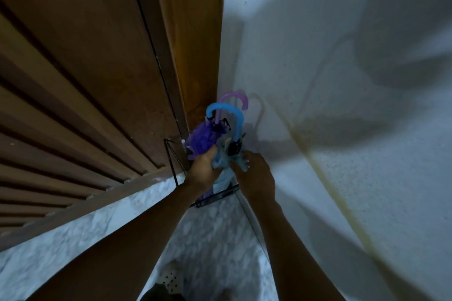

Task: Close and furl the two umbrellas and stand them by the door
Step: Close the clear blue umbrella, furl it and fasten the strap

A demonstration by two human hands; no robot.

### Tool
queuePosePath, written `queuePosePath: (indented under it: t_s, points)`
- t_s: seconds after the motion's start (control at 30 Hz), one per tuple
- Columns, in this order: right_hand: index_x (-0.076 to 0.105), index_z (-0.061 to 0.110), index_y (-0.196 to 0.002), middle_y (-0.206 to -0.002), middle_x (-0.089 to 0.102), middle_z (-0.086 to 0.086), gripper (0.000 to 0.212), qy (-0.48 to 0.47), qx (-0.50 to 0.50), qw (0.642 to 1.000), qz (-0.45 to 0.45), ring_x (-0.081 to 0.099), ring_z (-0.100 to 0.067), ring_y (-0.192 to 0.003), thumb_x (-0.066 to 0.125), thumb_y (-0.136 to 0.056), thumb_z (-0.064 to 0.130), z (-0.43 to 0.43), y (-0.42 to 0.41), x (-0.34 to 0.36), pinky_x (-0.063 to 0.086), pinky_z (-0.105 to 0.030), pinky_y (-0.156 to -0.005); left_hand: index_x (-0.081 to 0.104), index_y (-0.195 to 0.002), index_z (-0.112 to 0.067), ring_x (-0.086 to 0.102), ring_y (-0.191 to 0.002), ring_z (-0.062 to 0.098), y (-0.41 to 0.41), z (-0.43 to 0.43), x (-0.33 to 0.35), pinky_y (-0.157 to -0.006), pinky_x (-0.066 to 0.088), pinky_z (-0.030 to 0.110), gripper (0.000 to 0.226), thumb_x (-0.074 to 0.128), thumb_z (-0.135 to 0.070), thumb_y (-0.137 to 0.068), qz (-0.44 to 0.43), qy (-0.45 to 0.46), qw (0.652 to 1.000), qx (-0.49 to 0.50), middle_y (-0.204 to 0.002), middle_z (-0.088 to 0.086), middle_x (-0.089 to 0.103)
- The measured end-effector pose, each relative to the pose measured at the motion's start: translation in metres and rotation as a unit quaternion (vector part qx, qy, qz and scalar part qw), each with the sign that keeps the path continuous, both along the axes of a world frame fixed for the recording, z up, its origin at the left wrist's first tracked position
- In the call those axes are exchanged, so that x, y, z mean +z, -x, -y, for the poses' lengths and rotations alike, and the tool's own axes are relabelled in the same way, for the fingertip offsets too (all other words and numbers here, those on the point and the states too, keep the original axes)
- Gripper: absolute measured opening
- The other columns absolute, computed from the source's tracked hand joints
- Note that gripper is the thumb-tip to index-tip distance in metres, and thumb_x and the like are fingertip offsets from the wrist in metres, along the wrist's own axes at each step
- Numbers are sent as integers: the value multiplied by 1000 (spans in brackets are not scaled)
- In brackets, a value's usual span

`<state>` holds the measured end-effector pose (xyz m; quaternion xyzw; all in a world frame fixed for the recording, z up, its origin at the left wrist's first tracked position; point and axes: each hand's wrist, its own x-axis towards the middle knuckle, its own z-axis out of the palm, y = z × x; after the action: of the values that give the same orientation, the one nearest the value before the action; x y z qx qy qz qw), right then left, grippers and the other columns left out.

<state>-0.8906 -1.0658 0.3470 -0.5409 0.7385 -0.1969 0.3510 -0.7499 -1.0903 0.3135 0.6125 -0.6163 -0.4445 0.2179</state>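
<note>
Two closed umbrellas stand upright in a black wire stand (171, 159) in the corner beside the wooden door (85, 80). The purple umbrella (203, 137) with a pink-purple hooked handle is on the left. The light blue umbrella (223, 154) with a bright blue hooked handle is on the right, nearer me. My left hand (204, 170) wraps around the light blue canopy from the left. My right hand (254, 176) holds the same canopy's folds from the right, fingers pinching the fabric.
The brown slatted door and its frame (195, 44) fill the left. A white textured wall (342, 129) with a thin yellowish cord rises on the right. The floor (208, 239) is white marble-patterned. My spotted slipper (171, 278) shows at the bottom.
</note>
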Motion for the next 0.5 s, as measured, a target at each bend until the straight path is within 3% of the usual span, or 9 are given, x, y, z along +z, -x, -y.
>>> queuePosePath:
  t_s: [0.07,0.13,0.23,0.3,0.43,0.5]
  points:
    - [65,13,-119,-117,64,-10,32,-9,3,1000,14,64,-26,-105,67,-92,30,-1,0,-10,48,-29,-82,62,-95,-24,59,-96,31,0,4,-13,-92,50,48,20,66,-11,-81,34,2,999,-7,-99,11,59]
    - [68,8,-112,-111,68,-13,24,-4,-15,999,37,66,-27,-99,66,-92,20,-4,0,-17,49,-28,-78,63,-98,-20,57,-102,34,0,7,-20,-89,48,38,20,70,-11,-81,97,7,995,-22,-104,14,57]
    - [69,6,-105,-105,70,-11,16,3,-50,996,75,66,-22,-92,60,-96,16,-7,-1,-26,50,-22,-72,49,-81,-37,60,-91,28,0,6,-25,-75,47,32,34,68,-8,-82,90,21,995,-28,-88,-3,52]
    - [67,5,-103,-104,68,-10,14,11,-56,995,81,61,-17,-88,59,-96,13,-8,-1,-28,41,-8,-63,57,-89,-31,60,-89,24,-1,3,-29,-76,49,31,29,64,-4,-83,94,27,995,-26,-88,-5,52]
    - [65,2,-102,-100,65,-7,12,11,-57,996,71,58,-15,-85,57,-96,7,-15,0,-35,39,-12,-62,65,-111,-18,62,-97,23,0,-3,-37,-86,53,39,26,62,-8,-87,110,37,993,-20,-101,4,63]
    - [65,1,-103,-95,63,-4,13,7,-55,996,67,58,-15,-83,55,-97,7,-14,2,-36,39,-7,-59,64,-115,-18,64,-96,24,1,-2,-39,-86,54,40,30,65,-8,-86,103,20,994,-9,-104,7,66]
